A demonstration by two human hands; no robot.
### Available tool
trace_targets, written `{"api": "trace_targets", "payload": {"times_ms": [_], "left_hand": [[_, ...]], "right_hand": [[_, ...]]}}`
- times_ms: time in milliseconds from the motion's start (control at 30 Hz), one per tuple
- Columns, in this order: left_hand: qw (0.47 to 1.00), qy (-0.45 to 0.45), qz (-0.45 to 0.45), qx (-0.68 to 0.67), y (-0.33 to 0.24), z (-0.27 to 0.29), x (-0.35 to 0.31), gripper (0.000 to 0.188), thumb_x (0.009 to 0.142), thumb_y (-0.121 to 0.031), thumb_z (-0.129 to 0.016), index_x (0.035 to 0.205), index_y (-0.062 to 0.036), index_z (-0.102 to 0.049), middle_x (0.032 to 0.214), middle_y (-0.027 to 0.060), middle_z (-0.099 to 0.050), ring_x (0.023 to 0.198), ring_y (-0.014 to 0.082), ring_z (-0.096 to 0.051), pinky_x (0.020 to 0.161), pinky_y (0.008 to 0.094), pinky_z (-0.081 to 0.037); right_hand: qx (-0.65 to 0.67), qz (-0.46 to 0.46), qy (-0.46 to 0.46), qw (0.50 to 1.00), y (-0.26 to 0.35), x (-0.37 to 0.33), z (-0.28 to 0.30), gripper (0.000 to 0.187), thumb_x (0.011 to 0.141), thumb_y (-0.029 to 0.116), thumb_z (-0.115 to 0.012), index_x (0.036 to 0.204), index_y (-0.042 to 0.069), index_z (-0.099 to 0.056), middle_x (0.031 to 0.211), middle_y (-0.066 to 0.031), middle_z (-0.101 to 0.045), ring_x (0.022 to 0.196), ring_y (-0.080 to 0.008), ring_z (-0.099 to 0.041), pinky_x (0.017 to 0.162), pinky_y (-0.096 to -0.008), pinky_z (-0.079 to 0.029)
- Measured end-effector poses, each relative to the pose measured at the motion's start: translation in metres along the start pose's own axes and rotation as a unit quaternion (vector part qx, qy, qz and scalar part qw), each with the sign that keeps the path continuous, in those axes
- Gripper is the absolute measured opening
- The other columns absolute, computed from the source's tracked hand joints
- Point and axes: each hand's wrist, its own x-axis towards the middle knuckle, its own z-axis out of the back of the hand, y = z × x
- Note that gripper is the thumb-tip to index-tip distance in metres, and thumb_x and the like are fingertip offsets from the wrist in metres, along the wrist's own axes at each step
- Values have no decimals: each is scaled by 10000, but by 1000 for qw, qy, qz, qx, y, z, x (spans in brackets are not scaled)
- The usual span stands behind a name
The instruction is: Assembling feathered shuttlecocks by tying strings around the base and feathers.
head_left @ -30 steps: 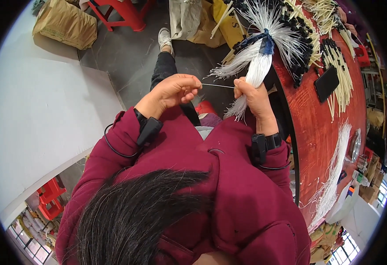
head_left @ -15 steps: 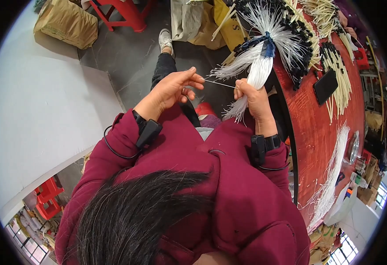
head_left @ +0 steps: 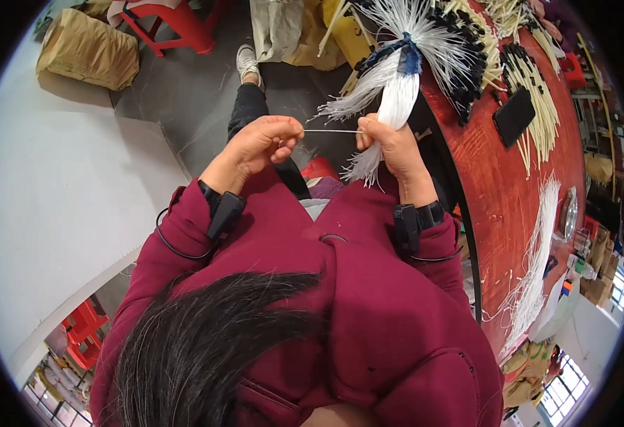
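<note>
A thin white cord (head_left: 332,131) runs taut and nearly level between my two hands. My left hand (head_left: 261,146) pinches its left end between thumb and fingertips. Closed around the lower part of a thick bundle of white cords (head_left: 396,103), my right hand (head_left: 395,148) also grips the thin cord's other end at the thumb. A dark blue band (head_left: 409,60) ties the bundle higher up. Beyond the band, loose white strands fan out over the table's edge. Frayed ends (head_left: 362,165) hang below my right hand.
On the right, a red wooden table (head_left: 461,178) carries a black phone (head_left: 514,117), black-tipped cream sticks (head_left: 543,107) and loose white cords (head_left: 537,263). To the left is a large white panel (head_left: 63,178). A brown paper sack (head_left: 89,48) and a red stool (head_left: 177,27) stand ahead.
My left hand's fingers have closed tighter on the cord, which is now nearly level instead of slanting down to the right. The whole view has shifted a little.
</note>
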Motion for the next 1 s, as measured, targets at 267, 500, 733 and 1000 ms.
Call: {"api": "trace_targets", "payload": {"times_ms": [267,500,733,1000], "left_hand": [[966,-244,-69,47,-2,12,7,194,863,-261,-637,890,-72,-601,769,-15,-590,553,67,-497,481,202,-369],[963,-14,-65,262,13,-74,12,206,836,-220,-677,970,-72,-626,829,-13,-618,550,53,-492,486,201,-368],[990,-44,-7,134,8,-65,4,167,853,-167,-679,945,-33,-641,758,8,-621,491,48,-454,445,185,-338],[997,-49,28,53,3,-55,-9,158,880,-171,-663,942,-29,-634,793,10,-621,502,40,-453,438,169,-322]], "right_hand": [[37,30,-12,999,6,-4,-9,290,914,240,-559,809,-13,-657,847,-109,-675,764,-150,-572,765,-273,-433],[120,24,-19,992,2,-6,-13,298,925,247,-543,866,-17,-669,911,-116,-687,805,-147,-577,811,-280,-433],[50,36,-56,997,4,-6,-11,292,924,246,-541,884,-11,-675,892,-94,-690,780,-122,-552,792,-279,-427],[-67,60,-88,992,-7,-1,-5,281,923,253,-554,880,4,-678,736,-23,-639,696,-79,-525,683,-251,-404]]}}
